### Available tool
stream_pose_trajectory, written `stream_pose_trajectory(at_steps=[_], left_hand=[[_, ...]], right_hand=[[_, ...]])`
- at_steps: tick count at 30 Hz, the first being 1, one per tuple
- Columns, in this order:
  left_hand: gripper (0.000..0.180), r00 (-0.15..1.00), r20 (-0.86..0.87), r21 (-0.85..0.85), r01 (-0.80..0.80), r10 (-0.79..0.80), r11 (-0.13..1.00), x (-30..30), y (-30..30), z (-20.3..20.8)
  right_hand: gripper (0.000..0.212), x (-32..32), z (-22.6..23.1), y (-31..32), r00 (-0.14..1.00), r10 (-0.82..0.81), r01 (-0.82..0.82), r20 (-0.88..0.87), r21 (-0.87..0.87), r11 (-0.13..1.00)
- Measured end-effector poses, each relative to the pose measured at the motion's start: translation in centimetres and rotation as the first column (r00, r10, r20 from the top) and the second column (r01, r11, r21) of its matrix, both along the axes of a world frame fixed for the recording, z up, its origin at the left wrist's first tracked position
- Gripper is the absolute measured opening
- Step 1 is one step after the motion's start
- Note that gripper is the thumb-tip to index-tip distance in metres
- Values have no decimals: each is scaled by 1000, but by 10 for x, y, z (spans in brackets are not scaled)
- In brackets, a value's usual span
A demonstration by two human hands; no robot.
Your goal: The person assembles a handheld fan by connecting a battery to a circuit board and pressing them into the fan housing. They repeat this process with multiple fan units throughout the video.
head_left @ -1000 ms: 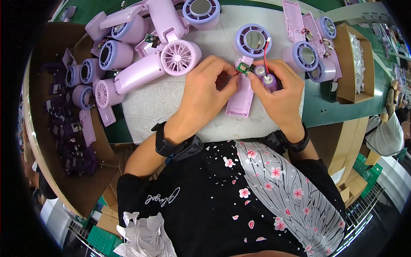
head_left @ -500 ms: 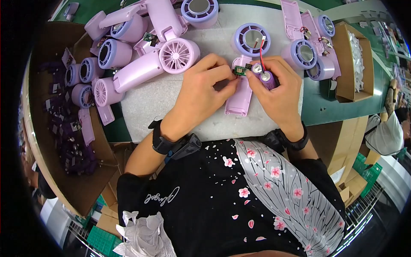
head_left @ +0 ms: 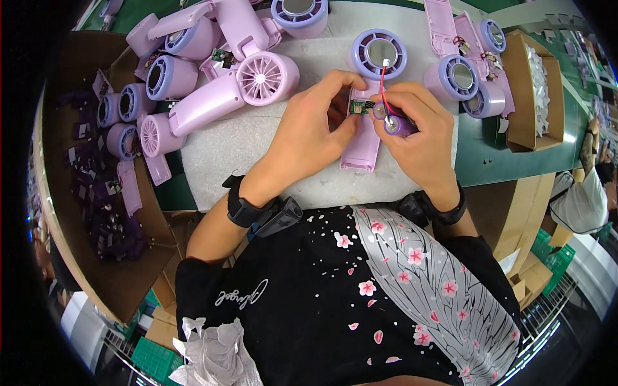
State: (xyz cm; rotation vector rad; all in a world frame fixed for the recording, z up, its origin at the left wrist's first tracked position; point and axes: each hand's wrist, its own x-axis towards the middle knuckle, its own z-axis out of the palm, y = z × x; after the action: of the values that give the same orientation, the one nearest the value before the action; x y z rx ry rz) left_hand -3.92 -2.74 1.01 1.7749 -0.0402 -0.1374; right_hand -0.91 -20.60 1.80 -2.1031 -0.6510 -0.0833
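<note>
A handheld fan in pink and lilac lies on the white mat with its round, ringed head away from me. Its handle is uncovered, and a small green circuit board shows inside. My left hand curls round the handle's left side, thumb beside the board and index finger up at the neck. My right hand is closed on a purple two-cell battery pack, tilted over the handle's right edge. Red and black wires rise from the pack to a white plug in front of the fan head.
White foam mat covers part of the green table. Several fans are heaped at the left, more at the right. A cardboard box of purple battery packs stands left; a smaller box with white pieces stands right.
My left index finger has moved up to the fan's neck and my thumb has opened away from it. The battery pack has tilted, and its wires and plug have swung slightly left.
</note>
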Motion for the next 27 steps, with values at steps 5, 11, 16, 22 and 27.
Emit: stream_pose_trajectory(at_steps=[5, 11, 16, 22, 27], left_hand=[[36, 1000, 7, 3, -3, 3, 1000, 0, -5, -3], [37, 1000, -22, 20, 2, -1, 1000, 2, -5, 0], [36, 1000, -15, 27, -2, 2, 1000, 3, -6, 0], [35, 1000, -12, 7, -5, 5, 1000, 2, -6, -2], [32, 1000, 12, -29, -10, 10, 1000, 2, -5, -3]], right_hand=[[26, -2, 0, -3, 997, -13, 15, 73, -32, 999], [25, -3, -3, -4, 993, -43, 45, 110, -16, 999], [24, -2, -4, -4, 992, -61, 63, 108, -15, 998], [23, -1, -4, -3, 994, -61, 62, 91, -2, 998], [22, 1, -1, -4, 998, -36, 37, 46, -20, 999]])
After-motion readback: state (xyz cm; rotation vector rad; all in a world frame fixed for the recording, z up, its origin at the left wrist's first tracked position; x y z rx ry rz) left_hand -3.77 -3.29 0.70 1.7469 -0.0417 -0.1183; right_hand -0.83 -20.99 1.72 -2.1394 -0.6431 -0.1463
